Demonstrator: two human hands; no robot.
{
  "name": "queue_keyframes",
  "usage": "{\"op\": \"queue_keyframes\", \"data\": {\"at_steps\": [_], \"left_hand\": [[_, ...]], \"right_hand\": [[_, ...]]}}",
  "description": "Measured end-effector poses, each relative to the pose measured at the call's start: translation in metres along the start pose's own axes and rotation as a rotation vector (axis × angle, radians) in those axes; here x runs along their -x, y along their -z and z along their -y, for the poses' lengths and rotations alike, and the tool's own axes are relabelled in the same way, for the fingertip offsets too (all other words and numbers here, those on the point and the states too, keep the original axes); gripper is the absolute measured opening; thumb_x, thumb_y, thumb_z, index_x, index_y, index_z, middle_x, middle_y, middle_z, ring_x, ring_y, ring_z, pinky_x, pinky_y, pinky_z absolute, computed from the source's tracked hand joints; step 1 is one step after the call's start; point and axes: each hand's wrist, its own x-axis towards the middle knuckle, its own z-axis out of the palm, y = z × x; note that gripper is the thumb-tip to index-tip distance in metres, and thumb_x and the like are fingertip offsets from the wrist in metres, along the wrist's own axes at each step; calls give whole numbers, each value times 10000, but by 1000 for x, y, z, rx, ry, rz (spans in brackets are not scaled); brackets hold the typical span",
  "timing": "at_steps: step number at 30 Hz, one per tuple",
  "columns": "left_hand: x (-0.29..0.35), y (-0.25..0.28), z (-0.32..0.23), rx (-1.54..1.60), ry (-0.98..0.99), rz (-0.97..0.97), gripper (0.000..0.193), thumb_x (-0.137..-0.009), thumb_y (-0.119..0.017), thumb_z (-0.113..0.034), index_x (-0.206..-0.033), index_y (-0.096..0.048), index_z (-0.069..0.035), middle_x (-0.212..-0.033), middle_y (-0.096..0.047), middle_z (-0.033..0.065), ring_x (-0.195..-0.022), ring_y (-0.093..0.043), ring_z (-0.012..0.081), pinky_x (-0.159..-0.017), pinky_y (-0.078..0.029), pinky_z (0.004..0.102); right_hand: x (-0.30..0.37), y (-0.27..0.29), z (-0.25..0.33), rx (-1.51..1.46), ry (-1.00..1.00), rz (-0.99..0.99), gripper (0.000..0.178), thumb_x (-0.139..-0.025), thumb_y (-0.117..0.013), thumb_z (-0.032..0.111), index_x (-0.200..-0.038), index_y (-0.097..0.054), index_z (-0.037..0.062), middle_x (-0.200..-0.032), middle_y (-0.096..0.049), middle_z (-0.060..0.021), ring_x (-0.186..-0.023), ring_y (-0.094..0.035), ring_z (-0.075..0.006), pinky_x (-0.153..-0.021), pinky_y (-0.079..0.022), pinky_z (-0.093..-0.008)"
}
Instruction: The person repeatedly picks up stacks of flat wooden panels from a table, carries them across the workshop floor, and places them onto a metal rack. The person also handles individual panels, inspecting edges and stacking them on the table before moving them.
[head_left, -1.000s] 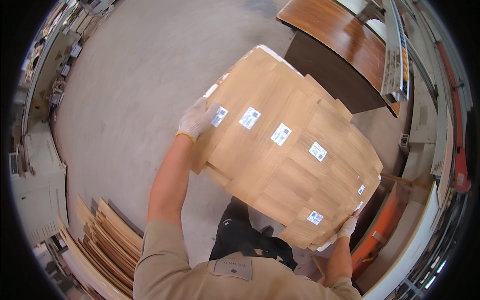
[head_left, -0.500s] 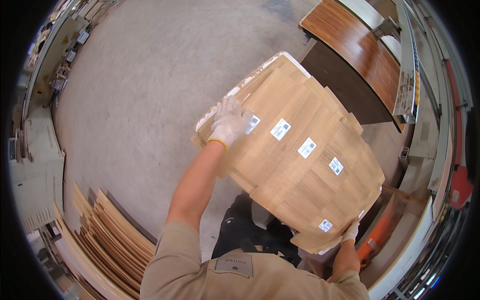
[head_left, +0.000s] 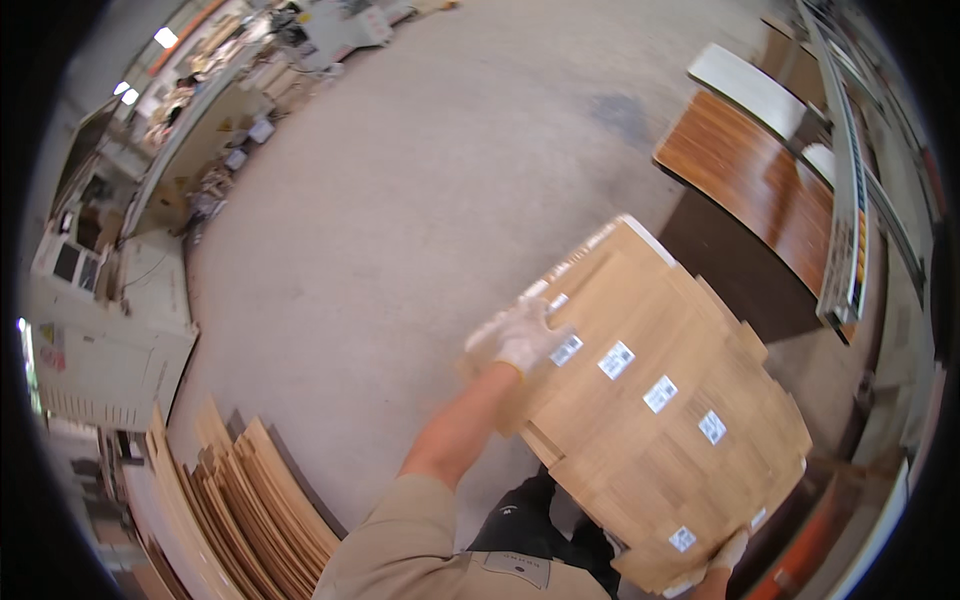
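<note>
Looking stiff and heavy, the wood-grained stack [head_left: 600,440] wants holding by opposite edges, left hand [head_left: 530,338] spread on its face, right hand [head_left: 732,550], half hidden, apparently gripping the lower edge

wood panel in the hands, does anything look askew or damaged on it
The wood panel looks uneven: pieces jut in steps along its upper-right edge. A ragged white strip runs along its upper-left edge, by the left hand; whether that is damage or wrapping, I can't tell.

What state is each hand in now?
Left hand: open, spread over the stacked wooden panels; motion-blurred.
Right hand: at their near right edge; partly hidden, grip can't be told.
</note>
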Motion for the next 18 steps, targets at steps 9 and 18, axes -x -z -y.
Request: {"op": "queue_keyframes", "data": {"at_steps": [9, 18], "left_hand": [[20, 14, 5, 96, -23, 37, 840, -862, -709, -657, -1486, -638, -99, -1529, -616, 136, -1445, -556, 292, -1202, -454, 421], [23, 0, 14, 65, -102, -93, 801, -834, -746, -625, -1435, -685, -98, -1477, -647, 141, -1447, -510, 350, -1204, -450, 472]], "right_hand": [[-29, 8, 6, -23, -56, 22, 634, -1129, -403, 473, -1562, -543, 32, -1523, -632, -157, -1358, -629, -327, -1159, -519, -447], [-26, -3, 8, -7, -58, 16, 607, -1137, -395, 450, -1544, -562, 32, -1507, -649, -148, -1317, -658, -323, -1132, -539, -445]]}}
